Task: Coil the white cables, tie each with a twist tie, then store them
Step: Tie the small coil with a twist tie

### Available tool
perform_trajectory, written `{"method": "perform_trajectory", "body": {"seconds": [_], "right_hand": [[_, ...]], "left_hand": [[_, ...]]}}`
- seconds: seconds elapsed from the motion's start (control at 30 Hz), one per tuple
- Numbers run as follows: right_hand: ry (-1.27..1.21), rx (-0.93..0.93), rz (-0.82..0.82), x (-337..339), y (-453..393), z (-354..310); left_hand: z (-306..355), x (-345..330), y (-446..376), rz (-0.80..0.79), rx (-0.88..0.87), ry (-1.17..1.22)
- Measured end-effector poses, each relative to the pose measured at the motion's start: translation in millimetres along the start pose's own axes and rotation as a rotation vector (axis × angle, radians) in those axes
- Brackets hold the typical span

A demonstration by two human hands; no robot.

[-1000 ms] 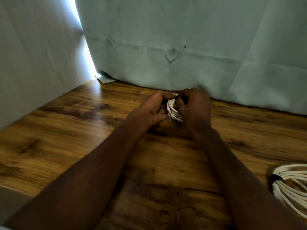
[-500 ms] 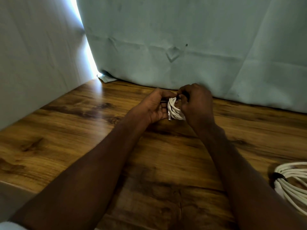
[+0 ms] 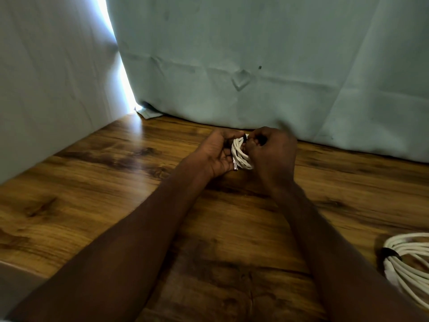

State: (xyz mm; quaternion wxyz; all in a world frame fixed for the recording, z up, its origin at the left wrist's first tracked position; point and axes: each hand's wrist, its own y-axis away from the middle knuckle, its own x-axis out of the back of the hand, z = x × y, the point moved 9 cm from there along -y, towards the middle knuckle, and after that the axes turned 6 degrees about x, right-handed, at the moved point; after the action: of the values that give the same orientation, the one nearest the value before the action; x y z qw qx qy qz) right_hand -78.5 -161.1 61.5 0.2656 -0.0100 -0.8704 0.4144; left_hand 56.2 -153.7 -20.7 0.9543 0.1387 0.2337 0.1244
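Hands [image 3: 216,154] [image 3: 274,156] barely shifted, gripping coil [image 3: 240,154], near curtain [image 3: 255,66] edge

A wood-grain worktop [image 3: 92,205] with dark knots and streaks fills the lower view. A pale blue-green cloth backdrop [image 3: 255,54], creased and folded, hangs along its far edge. A pale panel [image 3: 46,89] stands on the left. Bright light [image 3: 120,73] shows through the gap between them, glaring onto the wood.
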Motion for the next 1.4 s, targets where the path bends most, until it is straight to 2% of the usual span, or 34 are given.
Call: {"method": "perform_trajectory", "body": {"seconds": [0.2,0.4,0.63,0.87,1.03,1.23,1.4], "right_hand": [[0.187,0.022,-0.015,2.6,-2.9,-1.2],[0.241,0.018,-0.032,6.4,-5.0,2.9],[0.24,0.019,-0.049,8.0,-7.0,3.4],[0.207,0.085,-0.021,10.9,-7.7,-6.4],[0.32,0.055,-0.067,6.9,-8.6,0.1],[0.345,0.07,-0.087,-1.7,-7.6,0.3],[0.076,0.042,0.032,2.7,-0.6,2.0]], "left_hand": [[3.3,-6.9,2.9,0.011,-0.089,-0.157],[11.4,-7.5,8.8,0.127,-0.245,-0.368],[20.8,-17.1,16.9,0.018,-0.291,-0.478],[32.6,-11.6,21.2,0.137,-0.484,-0.543],[28.0,-13.1,17.7,0.162,-0.508,-0.651],[24.9,-5.1,11.2,0.228,-0.452,-0.565],[17.2,0.0,6.9,0.204,-0.375,-0.377]]}}
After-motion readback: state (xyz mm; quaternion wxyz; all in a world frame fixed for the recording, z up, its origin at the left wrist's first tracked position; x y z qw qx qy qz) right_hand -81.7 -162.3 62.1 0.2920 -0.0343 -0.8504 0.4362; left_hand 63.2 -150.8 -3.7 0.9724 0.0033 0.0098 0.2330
